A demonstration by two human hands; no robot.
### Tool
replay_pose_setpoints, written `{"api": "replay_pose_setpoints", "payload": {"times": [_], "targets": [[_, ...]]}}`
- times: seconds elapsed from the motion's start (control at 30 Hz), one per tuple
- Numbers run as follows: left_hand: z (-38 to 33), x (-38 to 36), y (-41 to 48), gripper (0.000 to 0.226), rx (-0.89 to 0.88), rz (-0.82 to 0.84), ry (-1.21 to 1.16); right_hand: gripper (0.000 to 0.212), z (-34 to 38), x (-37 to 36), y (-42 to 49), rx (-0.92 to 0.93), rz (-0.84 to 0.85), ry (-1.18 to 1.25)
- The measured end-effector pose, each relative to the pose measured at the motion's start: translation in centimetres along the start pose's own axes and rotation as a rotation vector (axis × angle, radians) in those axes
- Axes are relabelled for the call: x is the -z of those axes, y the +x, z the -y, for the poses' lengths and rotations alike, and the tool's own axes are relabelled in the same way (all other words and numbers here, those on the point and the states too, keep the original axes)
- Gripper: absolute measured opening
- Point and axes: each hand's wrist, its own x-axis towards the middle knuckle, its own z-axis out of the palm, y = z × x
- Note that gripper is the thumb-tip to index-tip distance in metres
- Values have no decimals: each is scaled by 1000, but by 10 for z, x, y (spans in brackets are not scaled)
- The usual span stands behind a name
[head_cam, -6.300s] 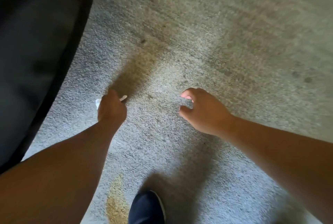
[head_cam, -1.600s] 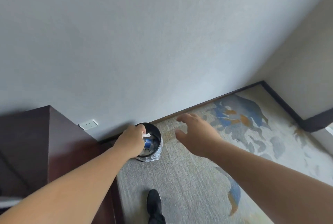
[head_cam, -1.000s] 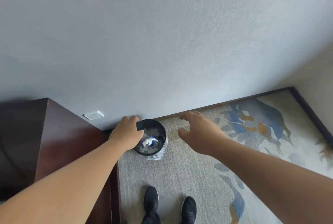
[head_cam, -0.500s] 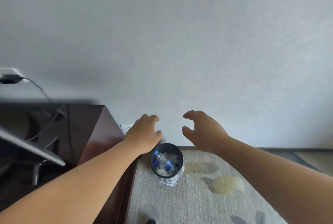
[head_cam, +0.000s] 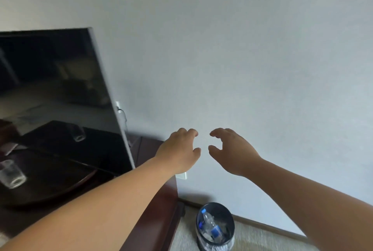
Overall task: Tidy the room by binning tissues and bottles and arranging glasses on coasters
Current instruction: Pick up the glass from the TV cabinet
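binning stage: judged largely done. the waste bin (head_cam: 215, 227) stands on the carpet (head_cam: 262, 238) against the wall (head_cam: 242, 49), just beside the dark wooden cabinet (head_cam: 161, 210). it is lined with a clear bag and holds at least two clear plastic bottles (head_cam: 210, 225) with blue caps and labels, lying among pale crumpled material that is probably tissue; this cannot be confirmed at this size. no loose tissue or bottle shows on the visible strip of floor or on the cabinet top.

hands: the left hand (head_cam: 179, 150) is raised in front of the wall above the cabinet's corner, fingers loosely curled and spread, holding nothing. the right hand (head_cam: 232, 151) is level with it and near it, thumb and fingers apart in a loose curve, also empty. neither touches any object.

glasses stage: judged not yet done. one clear glass (head_cam: 12, 174) stands on the cabinet top at the far left, in front of the television (head_cam: 56, 99). what looks like a second glass (head_cam: 77, 132) shows within the dark screen; whether it is a real glass or a reflection cannot be told. a dark round tray or stand base (head_cam: 60, 188) lies beside the first glass. no coaster can be identified in this view, and the visible glass does not appear to sit on one.

remaining work, as judged: locate the coasters and set each glass on one. the rest of the room is out of view, so further litter cannot be ruled out.
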Motion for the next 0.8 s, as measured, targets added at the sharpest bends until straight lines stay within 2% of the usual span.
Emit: {"api": "replay_pose_setpoints", "payload": {"times": [0.2, 0.33, 0.8], "targets": [[47, 44, -98, 47, 13, -58, 2, 43, 89, -20, -52, 81, -28, -14], [92, 68, -164, 44, 73, -108, -43, 43, 142, -42, -79, 127, 20, -36], [278, 143, -299, 47, 625, -239, 1, 47, 321, -152, -52, 506, 236, -1]]}}
